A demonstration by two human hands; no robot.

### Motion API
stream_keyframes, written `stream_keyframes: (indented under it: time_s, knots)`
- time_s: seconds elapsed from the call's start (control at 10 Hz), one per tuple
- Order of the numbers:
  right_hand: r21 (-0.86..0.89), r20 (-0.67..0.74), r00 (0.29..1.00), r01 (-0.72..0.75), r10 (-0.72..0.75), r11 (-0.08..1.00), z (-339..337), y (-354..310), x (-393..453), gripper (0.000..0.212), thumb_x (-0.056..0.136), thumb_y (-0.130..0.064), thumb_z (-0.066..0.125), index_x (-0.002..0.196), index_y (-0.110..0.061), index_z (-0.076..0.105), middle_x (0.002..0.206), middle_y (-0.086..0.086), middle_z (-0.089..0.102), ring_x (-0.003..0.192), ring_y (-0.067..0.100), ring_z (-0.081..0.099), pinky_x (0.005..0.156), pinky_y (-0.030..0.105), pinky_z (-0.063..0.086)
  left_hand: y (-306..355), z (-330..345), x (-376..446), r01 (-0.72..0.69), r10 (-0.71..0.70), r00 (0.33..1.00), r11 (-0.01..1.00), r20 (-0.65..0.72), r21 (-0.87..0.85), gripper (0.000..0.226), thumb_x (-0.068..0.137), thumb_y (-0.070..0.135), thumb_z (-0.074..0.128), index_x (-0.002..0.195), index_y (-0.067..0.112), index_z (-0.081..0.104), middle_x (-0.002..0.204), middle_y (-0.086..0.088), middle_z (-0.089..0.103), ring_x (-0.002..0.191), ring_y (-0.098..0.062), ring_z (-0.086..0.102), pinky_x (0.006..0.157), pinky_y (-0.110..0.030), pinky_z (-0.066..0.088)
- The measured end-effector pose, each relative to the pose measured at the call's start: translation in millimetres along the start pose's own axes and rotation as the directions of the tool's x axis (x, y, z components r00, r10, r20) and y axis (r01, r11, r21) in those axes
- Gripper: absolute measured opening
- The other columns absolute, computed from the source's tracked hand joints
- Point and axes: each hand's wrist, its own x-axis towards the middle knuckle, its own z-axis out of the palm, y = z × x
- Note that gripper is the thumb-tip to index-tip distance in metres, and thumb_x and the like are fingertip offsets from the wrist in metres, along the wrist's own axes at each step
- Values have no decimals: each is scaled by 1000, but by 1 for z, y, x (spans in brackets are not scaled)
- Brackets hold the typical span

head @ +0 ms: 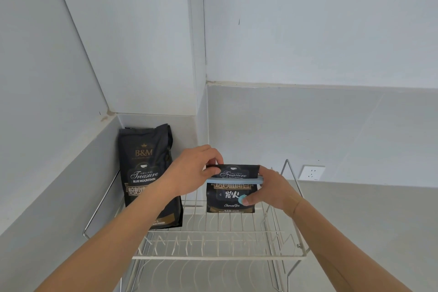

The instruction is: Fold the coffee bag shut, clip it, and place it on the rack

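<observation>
Folded, clipped coffee bag held upright on the wire rack

The wire rack [213, 256] carries a taller unfolded bag [147, 173] at its left; the coffee bag [231, 193] stands beside it, between both hands. The left hand [192, 170] pinches the folded top corner, the right hand [272, 188] is closed on the right edge, thumb on the round end of the blue clip [234, 180].
</observation>
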Motion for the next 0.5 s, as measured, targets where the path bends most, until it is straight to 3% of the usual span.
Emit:
stream_keyframes:
  time_s: [0.2, 0.5]
  knots:
    - [60, 36, 999, -16, 13, 998, -5, -4, -1, 68, 56, -19, 91, 116, -20, 59, 112, 2, 69, 106, 24, 63, 97, 46, 53, 1, -1, -3, 67, -65, 996, 997, 60, -27, 9, 90, 32, 62, 99, 28, 61, 93, 13, 60, 90, -9, 59, 82, -36, 54]
    - [121, 12, 998, 57, -59, 991, -20, -5, -10, 58, 64, -11, 85, 115, -24, 60, 114, -2, 68, 106, 22, 62, 95, 42, 52, 11, -1, -3, 111, -109, 994, 989, 23, -102, 13, 86, 40, 65, 97, 38, 59, 97, 20, 62, 92, -3, 58, 84, -33, 54]
